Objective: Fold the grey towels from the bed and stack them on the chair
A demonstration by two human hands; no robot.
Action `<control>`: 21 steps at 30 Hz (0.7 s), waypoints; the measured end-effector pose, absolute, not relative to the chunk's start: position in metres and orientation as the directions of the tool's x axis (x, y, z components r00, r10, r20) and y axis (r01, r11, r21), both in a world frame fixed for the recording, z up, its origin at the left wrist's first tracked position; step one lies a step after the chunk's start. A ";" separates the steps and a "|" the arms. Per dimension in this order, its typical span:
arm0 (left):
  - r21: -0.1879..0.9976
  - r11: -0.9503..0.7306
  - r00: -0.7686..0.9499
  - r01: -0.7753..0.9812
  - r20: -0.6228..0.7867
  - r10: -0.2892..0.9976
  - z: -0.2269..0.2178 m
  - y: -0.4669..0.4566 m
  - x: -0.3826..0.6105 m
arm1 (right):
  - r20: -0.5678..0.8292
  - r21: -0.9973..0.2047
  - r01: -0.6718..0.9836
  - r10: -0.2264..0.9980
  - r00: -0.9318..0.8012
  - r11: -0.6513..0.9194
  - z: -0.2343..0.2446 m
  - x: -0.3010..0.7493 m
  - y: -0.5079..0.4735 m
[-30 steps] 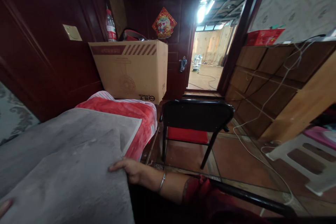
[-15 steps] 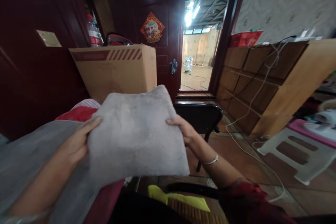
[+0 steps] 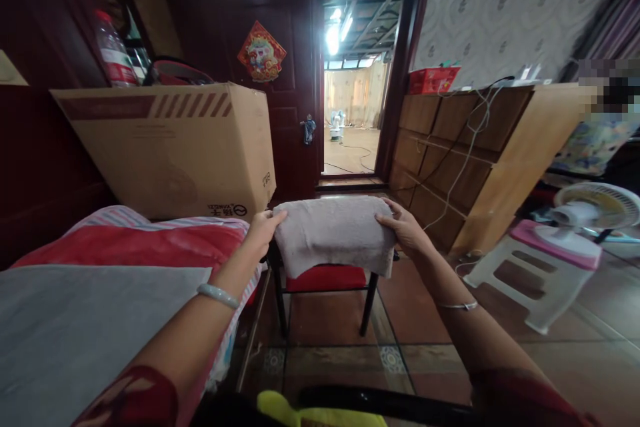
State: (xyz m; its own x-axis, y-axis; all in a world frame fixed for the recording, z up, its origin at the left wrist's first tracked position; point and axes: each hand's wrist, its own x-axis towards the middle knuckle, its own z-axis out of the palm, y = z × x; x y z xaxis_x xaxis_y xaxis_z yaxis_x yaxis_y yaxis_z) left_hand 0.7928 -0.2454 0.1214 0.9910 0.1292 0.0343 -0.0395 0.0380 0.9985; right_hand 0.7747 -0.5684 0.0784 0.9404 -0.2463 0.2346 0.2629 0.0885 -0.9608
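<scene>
The left hand (image 3: 264, 232) and right hand (image 3: 405, 230) each pinch an upper corner of the grey cloth (image 3: 335, 233), draped over the back of the chair (image 3: 327, 279). Released with more cloth hanging on one side, it might slip floorward. Upside-down lettering (image 3: 227, 211) on the left cardboard box (image 3: 170, 153) appears to read "YANGZI"; the bottle (image 3: 116, 53) label is illegible.

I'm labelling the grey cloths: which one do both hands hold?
The grey cloth hanging across the back of the chair, gripped near its upper corners by the left hand and right hand. The other grey cloth lies flat at left, in neither hand.
</scene>
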 end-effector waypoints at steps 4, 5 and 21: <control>0.960 -0.241 0.981 -0.141 0.169 0.098 0.127 -0.239 0.802 | 0.239 -0.966 0.258 -0.273 0.932 0.033 0.080 0.772 -0.565; 0.924 -0.342 0.973 -0.170 0.212 0.089 0.130 -0.239 0.804 | 0.234 -0.968 0.249 -0.274 0.933 0.022 0.081 0.771 -0.565; 0.204 -0.979 0.962 0.003 0.266 0.058 0.158 -0.263 0.800 | 0.361 -0.932 0.351 -0.310 0.879 -0.090 0.076 0.764 -0.567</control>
